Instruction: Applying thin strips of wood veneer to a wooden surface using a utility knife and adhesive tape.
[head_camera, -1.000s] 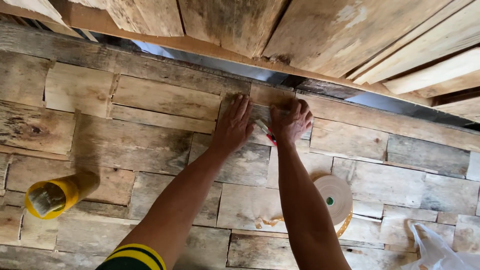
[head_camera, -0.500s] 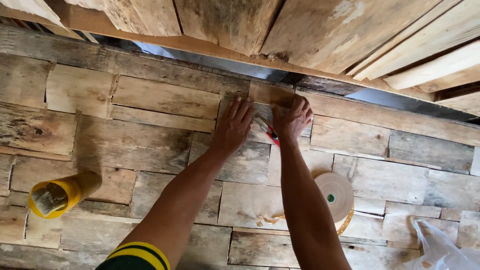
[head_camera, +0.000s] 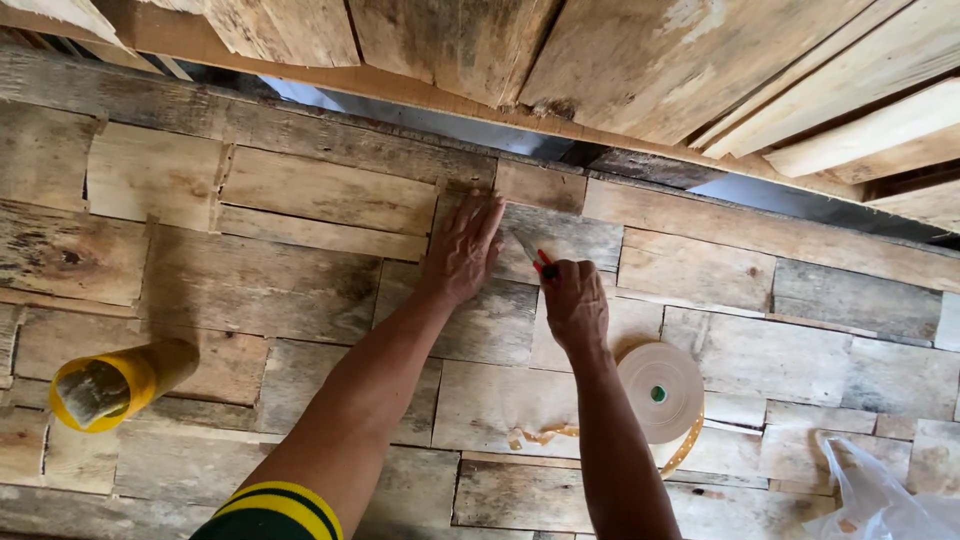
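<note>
My left hand (head_camera: 463, 250) lies flat, fingers spread, on a patchwork of weathered wooden pieces (head_camera: 300, 260). My right hand (head_camera: 574, 300) is closed around a red-handled knife (head_camera: 536, 257), whose blade points up and left toward the fingertips of my left hand. The blade tip rests on a grey wood piece (head_camera: 570, 235) just right of my left hand. My left sleeve has a yellow and green cuff (head_camera: 268, 510).
A tan roll of tape (head_camera: 660, 391) lies right of my right forearm, a loose strip trailing from it. A yellow container (head_camera: 110, 385) lies at the left. A clear plastic bag (head_camera: 880, 495) sits at the bottom right. Stacked planks (head_camera: 560, 60) overhang the top.
My right hand has pulled back down and toward me from the wood joint, and the red-handled knife now shows in its grip. My left hand stays flat on the wood.
</note>
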